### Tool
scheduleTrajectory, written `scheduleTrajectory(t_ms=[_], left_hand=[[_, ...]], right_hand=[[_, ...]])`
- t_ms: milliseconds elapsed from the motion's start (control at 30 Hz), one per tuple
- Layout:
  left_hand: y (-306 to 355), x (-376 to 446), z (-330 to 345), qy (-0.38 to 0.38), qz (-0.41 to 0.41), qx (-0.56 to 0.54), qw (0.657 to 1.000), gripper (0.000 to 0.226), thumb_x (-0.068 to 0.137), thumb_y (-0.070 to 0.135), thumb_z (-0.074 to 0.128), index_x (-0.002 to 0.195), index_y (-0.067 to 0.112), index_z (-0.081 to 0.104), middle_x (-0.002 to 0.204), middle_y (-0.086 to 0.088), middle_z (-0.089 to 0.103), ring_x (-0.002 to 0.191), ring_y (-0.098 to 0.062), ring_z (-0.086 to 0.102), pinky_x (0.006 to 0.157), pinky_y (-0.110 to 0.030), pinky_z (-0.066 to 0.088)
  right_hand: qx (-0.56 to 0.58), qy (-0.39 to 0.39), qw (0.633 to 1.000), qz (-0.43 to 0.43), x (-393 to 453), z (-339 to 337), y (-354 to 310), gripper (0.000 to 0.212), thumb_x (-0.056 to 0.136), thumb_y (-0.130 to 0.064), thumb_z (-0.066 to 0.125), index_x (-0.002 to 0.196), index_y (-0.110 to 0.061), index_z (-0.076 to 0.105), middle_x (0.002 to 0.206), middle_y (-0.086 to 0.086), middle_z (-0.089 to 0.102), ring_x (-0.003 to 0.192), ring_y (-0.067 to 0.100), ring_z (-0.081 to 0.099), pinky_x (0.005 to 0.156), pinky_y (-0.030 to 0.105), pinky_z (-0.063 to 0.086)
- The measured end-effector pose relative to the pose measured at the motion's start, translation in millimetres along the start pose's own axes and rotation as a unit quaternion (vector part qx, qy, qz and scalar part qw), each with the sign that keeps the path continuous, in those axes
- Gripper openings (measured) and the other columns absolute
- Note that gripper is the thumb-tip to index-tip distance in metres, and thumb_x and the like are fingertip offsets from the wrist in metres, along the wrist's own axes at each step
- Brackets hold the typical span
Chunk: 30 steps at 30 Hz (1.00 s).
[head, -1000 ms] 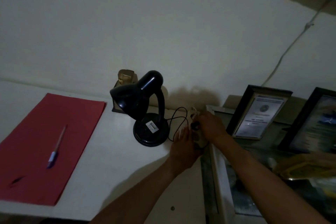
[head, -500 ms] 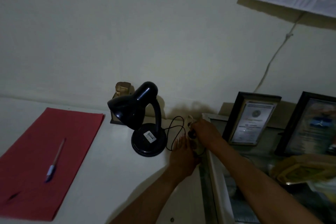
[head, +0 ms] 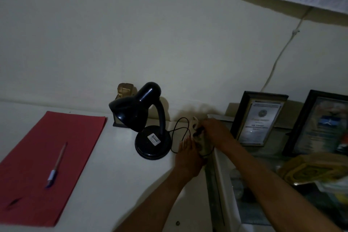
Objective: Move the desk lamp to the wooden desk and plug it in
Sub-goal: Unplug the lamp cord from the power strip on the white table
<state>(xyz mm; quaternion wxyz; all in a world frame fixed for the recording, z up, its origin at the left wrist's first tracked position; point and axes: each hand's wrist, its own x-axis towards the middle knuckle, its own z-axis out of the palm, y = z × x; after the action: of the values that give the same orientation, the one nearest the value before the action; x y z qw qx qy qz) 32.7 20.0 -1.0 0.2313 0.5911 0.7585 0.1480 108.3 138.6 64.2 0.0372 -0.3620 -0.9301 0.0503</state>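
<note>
A black desk lamp (head: 146, 120) stands unlit on the pale desk top (head: 113, 184), its shade tipped to the left. Its thin black cord (head: 178, 130) loops from the base to the right. At the desk's right edge lies a whitish power strip (head: 199, 137). My left hand (head: 188, 158) rests on the strip's near end and holds it down. My right hand (head: 214, 132) pinches the lamp's dark plug (head: 199, 129) at the strip's sockets. Whether the plug is fully seated is hidden by my fingers.
A red folder (head: 50, 158) with a pen (head: 56, 165) on it lies at the left. A small gold figure (head: 125, 90) stands behind the lamp. Framed certificates (head: 258, 118) lean on the wall at the right above a glass-topped cabinet (head: 263, 194). A white cable (head: 282, 51) runs up the wall.
The view has tilted upward, showing more wall and the calendar. Both hands stay at the power strip, with the right hand still on the plug. The lamp has not moved.
</note>
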Motion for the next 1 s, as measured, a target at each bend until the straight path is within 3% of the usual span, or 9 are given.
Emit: scheduleTrajectory(t_ms=[300, 433, 533, 600, 667, 733, 833, 900, 1000], left_hand=[[-15.8, -14.4, 2.7, 0.025, 0.053, -0.05, 0.997, 0.096, 0.092, 0.052, 0.054, 0.156, 0.014, -0.006, 0.166, -0.011, -0.006, 0.153, -0.026, -0.008, 0.123, -0.04, -0.005], [-26.8, -27.3, -11.2, -0.017, 0.059, -0.118, 0.991, 0.088, 0.092, 0.025, 0.059, 0.156, 0.011, 0.0, 0.166, -0.012, -0.004, 0.153, -0.026, -0.007, 0.123, -0.035, -0.003], [-19.3, -34.6, -25.2, 0.012, -0.017, -0.323, 0.946, 0.057, 0.095, 0.013, 0.056, 0.148, 0.014, 0.037, 0.153, -0.005, 0.04, 0.145, -0.024, 0.032, 0.112, -0.018, 0.027], [-4.7, -40.3, -36.5, 0.035, -0.069, -0.466, 0.882, 0.025, 0.098, 0.015, 0.052, 0.111, 0.03, 0.066, 0.115, 0.013, 0.067, 0.117, -0.018, 0.058, 0.086, -0.003, 0.043], [6.0, -47.7, -45.7, 0.04, -0.108, -0.567, 0.816, 0.027, 0.101, 0.026, 0.05, 0.087, 0.034, 0.071, 0.088, 0.014, 0.076, 0.095, -0.01, 0.07, 0.075, -0.011, 0.051], [8.3, -61.3, -49.9, 0.043, -0.127, -0.608, 0.783, 0.031, 0.101, 0.035, 0.049, 0.087, 0.026, 0.075, 0.086, 0.005, 0.08, 0.089, -0.009, 0.074, 0.079, -0.024, 0.054], [5.3, -85.9, -52.4, 0.073, -0.094, -0.601, 0.791, 0.033, 0.102, 0.032, 0.048, 0.092, 0.014, 0.074, 0.096, -0.014, 0.077, 0.095, -0.023, 0.074, 0.088, -0.037, 0.057], [-3.3, -104.9, -54.3, 0.084, -0.078, -0.597, 0.794, 0.032, 0.1, 0.032, 0.051, 0.097, 0.009, 0.073, 0.096, -0.013, 0.077, 0.09, -0.017, 0.075, 0.077, -0.027, 0.059], [-23.1, -136.3, -61.3, 0.104, -0.099, -0.581, 0.801, 0.038, 0.1, 0.033, 0.051, 0.099, -0.001, 0.068, 0.084, -0.006, 0.074, 0.071, -0.004, 0.071, 0.059, -0.012, 0.053]], right_hand=[[0.025, 0.101, 0.994, 0.011, -29.9, 15.0, -13.4, 0.032, 0.099, -0.008, 0.058, 0.128, -0.018, 0.064, 0.116, 0.011, 0.067, 0.098, 0.025, 0.068, 0.083, 0.03, 0.058], [0.082, 0.165, 0.983, 0.007, -42.8, 17.9, -24.8, 0.034, 0.091, 0.005, 0.064, 0.121, -0.008, 0.07, 0.112, 0.015, 0.069, 0.097, 0.03, 0.068, 0.082, 0.034, 0.059], [0.176, 0.215, 0.959, 0.054, -54.0, 15.8, -38.8, 0.027, 0.094, 0.001, 0.062, 0.118, -0.006, 0.072, 0.108, 0.013, 0.069, 0.094, 0.027, 0.069, 0.079, 0.034, 0.06], [0.237, 0.265, 0.931, 0.081, -66.7, 17.8, -55.4, 0.023, 0.093, -0.003, 0.066, 0.114, -0.007, 0.073, 0.104, 0.01, 0.07, 0.09, 0.023, 0.07, 0.078, 0.029, 0.059], [0.289, 0.313, 0.902, 0.075, -83.6, 22.4, -74.7, 0.02, 0.091, -0.003, 0.07, 0.109, -0.01, 0.074, 0.098, 0.001, 0.07, 0.084, 0.014, 0.069, 0.073, 0.016, 0.054], [0.351, 0.33, 0.872, 0.083, -101.3, 26.8, -94.2, 0.017, 0.092, -0.005, 0.07, 0.107, -0.011, 0.074, 0.095, -0.006, 0.068, 0.082, 0.007, 0.068, 0.071, 0.014, 0.055], [0.411, 0.329, 0.841, 0.127, -122.1, 34.1, -119.0, 0.019, 0.089, 0.001, 0.073, 0.106, -0.007, 0.074, 0.092, -0.004, 0.07, 0.081, 0.0, 0.066, 0.067, 0.005, 0.051], [0.451, 0.298, 0.829, 0.143, -132.9, 34.6, -129.5, 0.018, 0.088, 0.0, 0.074, 0.104, -0.008, 0.074, 0.09, -0.002, 0.072, 0.081, 0.002, 0.068, 0.062, 0.006, 0.052], [0.441, 0.245, 0.86, 0.079, -143.9, 29.1, -136.2, 0.01, 0.088, 0.0, 0.072, 0.096, -0.006, 0.074, 0.089, -0.002, 0.074, 0.08, 0.005, 0.069, 0.063, 0.014, 0.056]])
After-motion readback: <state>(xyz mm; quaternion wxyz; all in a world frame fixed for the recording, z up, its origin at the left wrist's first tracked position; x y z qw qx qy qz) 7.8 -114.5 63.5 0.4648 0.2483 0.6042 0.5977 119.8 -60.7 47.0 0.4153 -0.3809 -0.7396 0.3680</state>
